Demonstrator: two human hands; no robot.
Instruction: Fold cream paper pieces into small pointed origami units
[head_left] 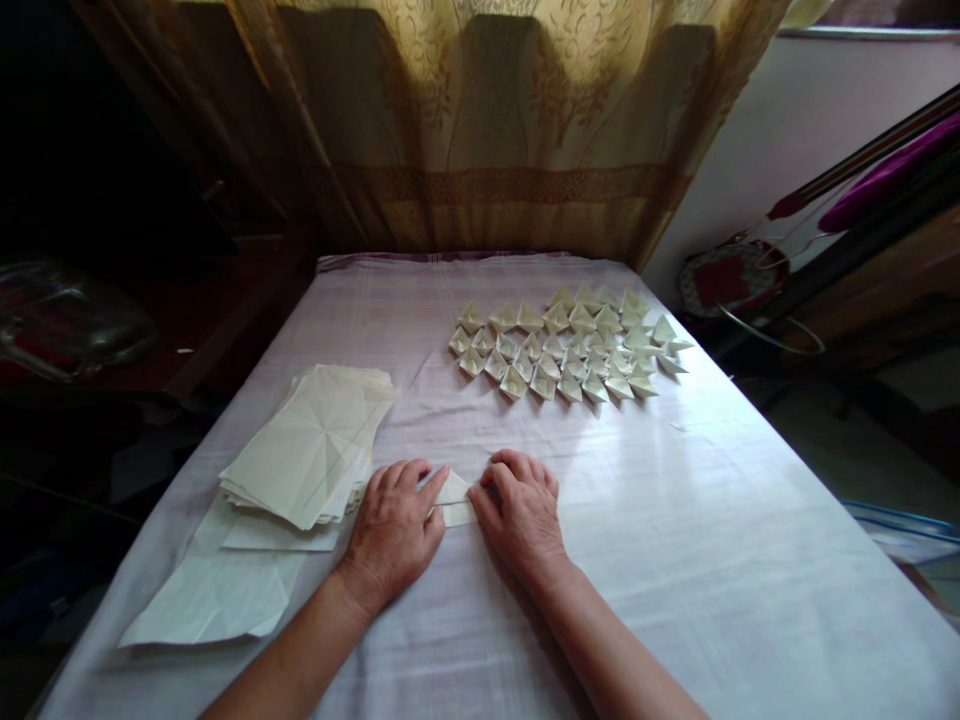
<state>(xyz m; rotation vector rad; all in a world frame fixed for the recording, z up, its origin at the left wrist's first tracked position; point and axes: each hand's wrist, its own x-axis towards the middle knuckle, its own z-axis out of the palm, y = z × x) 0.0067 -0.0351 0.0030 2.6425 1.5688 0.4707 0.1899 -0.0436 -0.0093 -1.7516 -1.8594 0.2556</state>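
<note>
Left hand [394, 530] presses, right hand [521, 515] pinches folded paper [455, 498] — paper stack [311, 445] beside.

Soft cloth and thin paper

My table cloth [675, 520] is smooth and a bit shiny; beside it on the left, my paper stack [311, 445] looks matt and creased.

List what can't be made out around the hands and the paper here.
All in the head view:
- The small paper, mostly covered by the left hand and right hand; its shape is unclear.
- Whether the right fingers pinch or only press it: their own knuckles hide that.
- The folded pieces far off: too small to count.
- The blue-rimmed container: cut by the right edge.
</note>
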